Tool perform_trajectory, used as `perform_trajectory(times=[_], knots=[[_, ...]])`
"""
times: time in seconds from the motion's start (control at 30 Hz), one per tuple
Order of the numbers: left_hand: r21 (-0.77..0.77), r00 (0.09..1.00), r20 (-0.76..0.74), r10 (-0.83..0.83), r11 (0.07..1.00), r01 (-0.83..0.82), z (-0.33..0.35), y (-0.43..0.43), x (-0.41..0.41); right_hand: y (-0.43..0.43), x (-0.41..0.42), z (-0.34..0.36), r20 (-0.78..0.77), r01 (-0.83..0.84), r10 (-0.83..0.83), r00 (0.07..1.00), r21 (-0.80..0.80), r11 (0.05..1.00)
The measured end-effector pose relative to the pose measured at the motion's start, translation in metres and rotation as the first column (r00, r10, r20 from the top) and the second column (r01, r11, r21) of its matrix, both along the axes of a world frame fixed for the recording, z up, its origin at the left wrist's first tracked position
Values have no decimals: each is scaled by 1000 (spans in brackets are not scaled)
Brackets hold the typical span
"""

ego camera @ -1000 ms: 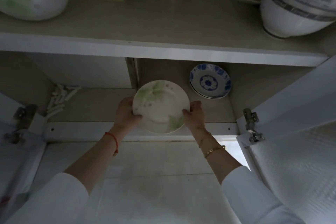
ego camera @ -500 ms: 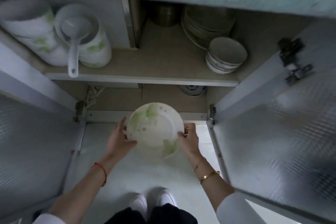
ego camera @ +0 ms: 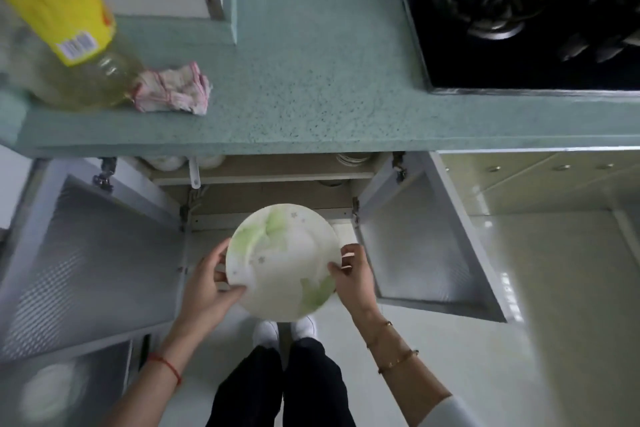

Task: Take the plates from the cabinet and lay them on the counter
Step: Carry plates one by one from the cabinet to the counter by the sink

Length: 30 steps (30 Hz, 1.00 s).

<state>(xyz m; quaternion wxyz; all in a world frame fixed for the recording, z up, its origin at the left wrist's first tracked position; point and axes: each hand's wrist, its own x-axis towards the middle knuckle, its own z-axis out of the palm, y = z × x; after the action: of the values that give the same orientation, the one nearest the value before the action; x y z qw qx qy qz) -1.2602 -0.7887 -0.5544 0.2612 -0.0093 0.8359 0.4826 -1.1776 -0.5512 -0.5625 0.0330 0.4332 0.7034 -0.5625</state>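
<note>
A white plate with green leaf print [ego camera: 282, 262] is out of the cabinet, held level above the floor in front of the open cabinet [ego camera: 266, 189]. My left hand [ego camera: 207, 288] grips its left rim, thumb on top. My right hand [ego camera: 353, 276] pinches its right rim. The speckled green counter [ego camera: 311, 87] runs across above the cabinet. Rims of more dishes [ego camera: 353, 159] show on the cabinet's upper shelf, mostly hidden under the counter edge.
On the counter's left stand a yellow-labelled oil bottle [ego camera: 65, 35] and a crumpled pink-and-white cloth [ego camera: 173, 88]. A black gas hob [ego camera: 526, 17] fills the right. Both cabinet doors [ego camera: 86, 253] [ego camera: 426, 243] stand open on either side of me.
The plate has come out of the lower shelf and risen with both hands. My view has lifted from inside the cabinet up to the counter top.
</note>
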Motion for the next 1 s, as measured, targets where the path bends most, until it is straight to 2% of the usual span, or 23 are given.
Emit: perform_trajectory(times=[0.23,0.4,0.73,1.0], knots=[[20,972,-146,-186,981,191,159,22,20,6,58,153,-176,200,-204,963,-42,979],[40,917,-174,-358,928,370,235,53,38,14,115,224,-286,390,-395,873,-74,918],[204,784,-101,-613,758,619,308,185,121,73,255,297,-361,714,-713,601,-159,682],[304,674,-74,-735,627,717,334,335,229,183,382,334,-447,842,-778,443,-91,532]])
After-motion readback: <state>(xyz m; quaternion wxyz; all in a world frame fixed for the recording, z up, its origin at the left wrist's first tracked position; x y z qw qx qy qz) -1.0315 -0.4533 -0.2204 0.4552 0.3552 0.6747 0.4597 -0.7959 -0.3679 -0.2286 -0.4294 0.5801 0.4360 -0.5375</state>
